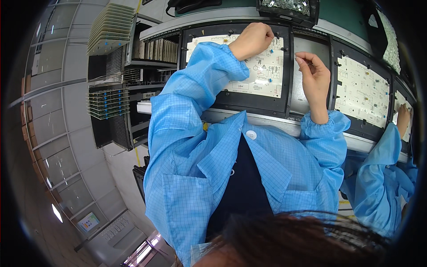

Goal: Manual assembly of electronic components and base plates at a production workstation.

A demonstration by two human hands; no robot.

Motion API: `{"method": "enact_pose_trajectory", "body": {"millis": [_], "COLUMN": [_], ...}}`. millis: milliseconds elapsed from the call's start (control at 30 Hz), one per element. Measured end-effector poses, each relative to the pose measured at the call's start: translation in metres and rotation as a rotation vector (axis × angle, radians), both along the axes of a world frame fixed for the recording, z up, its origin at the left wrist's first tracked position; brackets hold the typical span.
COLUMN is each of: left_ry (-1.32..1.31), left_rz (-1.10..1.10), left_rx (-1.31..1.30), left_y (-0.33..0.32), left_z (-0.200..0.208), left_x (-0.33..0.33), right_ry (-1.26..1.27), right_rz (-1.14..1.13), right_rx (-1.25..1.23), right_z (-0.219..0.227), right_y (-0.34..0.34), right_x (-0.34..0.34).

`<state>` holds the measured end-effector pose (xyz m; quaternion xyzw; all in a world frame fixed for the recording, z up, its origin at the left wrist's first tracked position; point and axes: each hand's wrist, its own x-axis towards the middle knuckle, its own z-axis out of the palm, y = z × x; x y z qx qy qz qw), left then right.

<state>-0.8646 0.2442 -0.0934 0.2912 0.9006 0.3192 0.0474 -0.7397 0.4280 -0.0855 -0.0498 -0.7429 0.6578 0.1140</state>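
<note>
A pale circuit board lies in a black carrier frame on the conveyor line in front of me. My left hand rests with curled fingers on the board's far edge, fingertips pressed near its top right corner. My right hand hovers over the grey gap to the right of that board, thumb and forefinger pinched together; whether a small part sits between them is too small to tell. Both forearms wear light blue sleeves.
A second board in a black carrier lies to the right, and a co-worker's hand in a blue sleeve works on a third at the far right. Racks of stacked boards stand at the left. A black tray of parts sits behind the line.
</note>
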Motion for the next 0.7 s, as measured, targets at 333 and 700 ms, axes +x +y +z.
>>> {"method": "enact_pose_trajectory", "body": {"millis": [333,700], "left_ry": [0.254,0.084], "left_rz": [-0.087,-0.051], "left_rx": [-0.327,-0.112], "left_y": [0.013,-0.036], "left_z": [-0.006,0.003], "left_x": [0.008,0.065], "right_ry": [-0.030,-0.095], "right_rz": [-0.033,0.038], "right_rx": [-0.050,0.249], "right_z": [-0.007,-0.009], "right_y": [-0.003,-0.011], "right_x": [-0.006,-0.044]}}
